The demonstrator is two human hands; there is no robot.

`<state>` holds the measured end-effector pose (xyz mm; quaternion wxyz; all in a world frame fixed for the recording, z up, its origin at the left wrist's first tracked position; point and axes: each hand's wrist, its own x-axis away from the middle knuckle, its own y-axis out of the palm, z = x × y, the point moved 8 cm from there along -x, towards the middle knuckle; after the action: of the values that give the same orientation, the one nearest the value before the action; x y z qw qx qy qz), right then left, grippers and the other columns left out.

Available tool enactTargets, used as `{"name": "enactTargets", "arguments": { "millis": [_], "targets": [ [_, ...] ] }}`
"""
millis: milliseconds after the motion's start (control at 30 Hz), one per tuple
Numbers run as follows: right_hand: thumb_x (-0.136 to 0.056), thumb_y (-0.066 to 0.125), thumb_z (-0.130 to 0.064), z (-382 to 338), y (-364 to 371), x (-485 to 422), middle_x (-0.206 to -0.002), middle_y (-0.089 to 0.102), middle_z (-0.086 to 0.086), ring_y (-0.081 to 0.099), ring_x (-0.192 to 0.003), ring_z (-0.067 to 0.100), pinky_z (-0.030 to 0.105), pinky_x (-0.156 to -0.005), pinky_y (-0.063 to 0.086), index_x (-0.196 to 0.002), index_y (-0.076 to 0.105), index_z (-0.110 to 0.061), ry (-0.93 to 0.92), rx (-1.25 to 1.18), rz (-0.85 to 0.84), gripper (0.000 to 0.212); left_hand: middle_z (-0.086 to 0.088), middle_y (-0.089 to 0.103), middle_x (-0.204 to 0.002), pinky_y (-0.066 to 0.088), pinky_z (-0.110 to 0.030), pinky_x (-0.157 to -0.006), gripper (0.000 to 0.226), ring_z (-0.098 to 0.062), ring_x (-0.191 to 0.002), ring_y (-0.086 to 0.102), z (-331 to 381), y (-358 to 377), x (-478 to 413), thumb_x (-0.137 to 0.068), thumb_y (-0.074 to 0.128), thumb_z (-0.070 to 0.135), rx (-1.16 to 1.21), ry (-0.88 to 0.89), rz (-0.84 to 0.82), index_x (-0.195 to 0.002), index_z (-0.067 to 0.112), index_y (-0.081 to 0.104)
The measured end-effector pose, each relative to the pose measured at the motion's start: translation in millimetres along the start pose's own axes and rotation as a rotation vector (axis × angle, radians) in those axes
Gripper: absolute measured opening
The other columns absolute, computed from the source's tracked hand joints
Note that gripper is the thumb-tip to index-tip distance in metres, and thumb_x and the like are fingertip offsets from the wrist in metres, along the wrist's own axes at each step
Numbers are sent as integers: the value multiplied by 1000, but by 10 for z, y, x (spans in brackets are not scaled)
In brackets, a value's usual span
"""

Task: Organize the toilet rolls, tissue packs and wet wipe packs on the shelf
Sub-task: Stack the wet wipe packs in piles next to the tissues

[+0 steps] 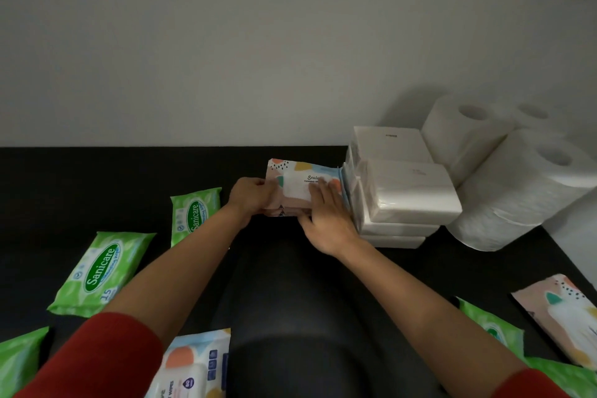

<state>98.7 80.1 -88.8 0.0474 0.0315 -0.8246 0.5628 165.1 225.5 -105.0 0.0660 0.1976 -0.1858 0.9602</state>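
Observation:
A pastel patterned wet wipe pack (300, 176) lies on the black shelf (129, 171), its right end against a stack of white tissue packs (407, 191). My left hand (253, 195) grips the pack's left end. My right hand (326, 220) lies flat on its top at the right end, with the thumb at the front edge. Toilet rolls (523, 184) stand stacked at the far right by the wall. Green Sanicare wipe packs (101, 271) (195, 212) lie flat on the left.
More green packs lie at the bottom left (19, 359) and bottom right (494, 329). A second pastel pack (559, 317) sits at the right edge, and a blue-and-white wipe pack (190, 365) lies near the front. A white wall (226, 58) backs the shelf.

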Motion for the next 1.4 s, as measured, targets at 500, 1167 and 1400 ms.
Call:
{"name": "enactTargets", "arguments": {
  "millis": [500,1167,1400],
  "targets": [
    [-100,34,-35,30,45,-50,-160,-10,6,-18,-145,26,43,-119,-7,-153,0,-14,-60,113,-45,66,-12,62,-121,51,-43,-96,31,-25,-107,61,-110,-123,-8,-94,57,20,-16,-9,63,-123,10,59],
    [-96,46,-35,-271,-185,131,-160,4,7,-3,-148,24,42,-120,0,-150,16,-14,-125,43,92,66,-1,64,-102,50,-23,-68,30,-14,-85,60,-94,-311,336,-91,60,30,8,66,128,-119,18,60],
    [-90,58,-32,-665,-270,472,-144,38,5,30,-136,20,35,-111,29,-135,42,-16,-254,-23,196,51,0,64,-101,51,-25,-71,27,-13,-89,62,-246,-511,806,-88,65,26,-18,120,100,-114,20,61]
  ]
}}
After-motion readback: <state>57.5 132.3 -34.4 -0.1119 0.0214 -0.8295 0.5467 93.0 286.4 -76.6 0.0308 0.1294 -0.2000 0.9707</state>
